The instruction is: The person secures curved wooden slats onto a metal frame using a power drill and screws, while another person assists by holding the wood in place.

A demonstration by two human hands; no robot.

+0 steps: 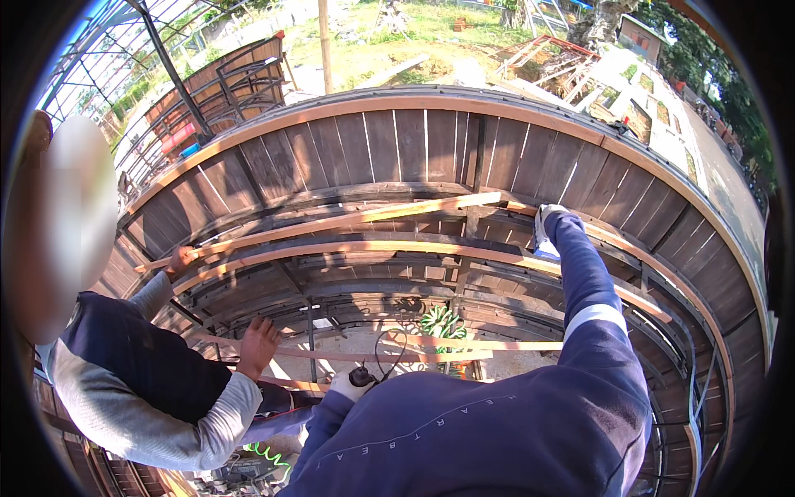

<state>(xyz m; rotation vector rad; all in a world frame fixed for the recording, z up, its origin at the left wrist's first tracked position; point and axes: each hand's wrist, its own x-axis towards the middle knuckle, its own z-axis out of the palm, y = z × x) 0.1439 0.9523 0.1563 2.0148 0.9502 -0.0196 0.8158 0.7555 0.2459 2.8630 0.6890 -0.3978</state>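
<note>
My left hand (346,386), in a pale glove, is closed around a black, round-ended tool (361,376) low in front of my body. A thin black cord (379,352) loops beside the tool; its lower part is hidden by my torso. My right arm stretches far forward, and my right hand (544,219), also in a pale glove, is closed at the curved inner wall. Something blue and white (546,248) shows just below that hand; what the fingers hold cannot be made out. Close by runs a long, light wooden strip (364,217), its right end left of my hand.
At left a co-worker's hand (181,259) holds the strip's other end; their second hand (260,341) is lower down. Curved plank walls (406,145) surround us, with a lower wooden strip (389,246) along them. Below are a green plant (441,325) and green coiled hose (267,453).
</note>
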